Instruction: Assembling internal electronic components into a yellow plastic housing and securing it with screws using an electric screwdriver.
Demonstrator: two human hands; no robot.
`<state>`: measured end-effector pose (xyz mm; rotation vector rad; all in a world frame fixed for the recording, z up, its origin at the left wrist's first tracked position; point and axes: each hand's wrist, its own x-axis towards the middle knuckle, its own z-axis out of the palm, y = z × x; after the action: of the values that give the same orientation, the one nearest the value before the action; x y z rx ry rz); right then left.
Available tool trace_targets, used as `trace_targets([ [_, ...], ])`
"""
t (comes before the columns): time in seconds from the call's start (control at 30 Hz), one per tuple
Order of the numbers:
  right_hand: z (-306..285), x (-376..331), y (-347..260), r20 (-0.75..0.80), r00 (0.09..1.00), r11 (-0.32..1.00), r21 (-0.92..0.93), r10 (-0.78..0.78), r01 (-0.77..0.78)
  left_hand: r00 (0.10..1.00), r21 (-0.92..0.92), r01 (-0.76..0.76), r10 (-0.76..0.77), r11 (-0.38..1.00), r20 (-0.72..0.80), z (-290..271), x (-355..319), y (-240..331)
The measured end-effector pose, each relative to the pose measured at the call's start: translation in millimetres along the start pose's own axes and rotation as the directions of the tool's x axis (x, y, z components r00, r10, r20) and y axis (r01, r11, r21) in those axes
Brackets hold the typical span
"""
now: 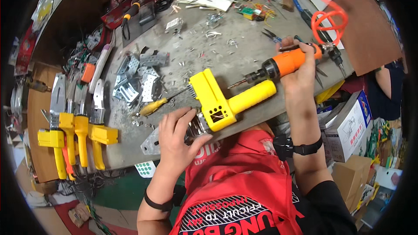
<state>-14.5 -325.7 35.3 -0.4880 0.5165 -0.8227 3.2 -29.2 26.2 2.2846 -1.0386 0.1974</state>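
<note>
My right hand (pixel 297 63) is wrapped round the body of an orange air drill (pixel 287 64). The drill's black chuck and bit point left, just above a yellow-handled tool (pixel 212 100) that lies at the table's front edge. This tool has a blocky yellow head with a dark window and small holes, and its grip slants up to the right. My left hand (pixel 177 137) curls over the metal end of the tool, thumb and fingers on either side of it. The palm hides part of the metal. A screwdriver (pixel 153 106) with a yellow handle lies beyond my left fingers.
Perforated metal brackets (pixel 139 76) lie in a pile on the grey table (pixel 196 39), with loose screws around. Several yellow-handled tools (pixel 75 135) hang over the left edge. A red coiled hose (pixel 333 19) hangs at the right, near pliers (pixel 272 36). Boxes (pixel 348 126) stand lower right.
</note>
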Motion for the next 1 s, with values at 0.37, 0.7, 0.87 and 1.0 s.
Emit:
trace_targets([
  [0.37, -2, -19, 4, 0.147, 0.989, 0.994, -0.095, -0.034, 0.048, 1.000, -0.015, 0.008, -0.008, 1.000, 0.017, -5, -2, -2],
  [0.7, 0, -17, -2, 0.130, 0.992, 0.998, -0.060, -0.008, 0.016, 0.999, -0.028, 0.016, -0.015, 0.999, 0.038, -3, -1, -2],
  [0.87, -3, -13, 2, 0.057, 0.998, 0.999, -0.053, -0.008, 0.011, 0.999, -0.046, 0.020, -0.019, 0.999, 0.038, -4, 2, -1],
  [1.0, -3, -13, 3, 0.048, 0.999, 0.998, -0.058, -0.003, 0.006, 0.999, -0.038, 0.032, -0.030, 0.999, 0.044, -5, 1, -2],
])
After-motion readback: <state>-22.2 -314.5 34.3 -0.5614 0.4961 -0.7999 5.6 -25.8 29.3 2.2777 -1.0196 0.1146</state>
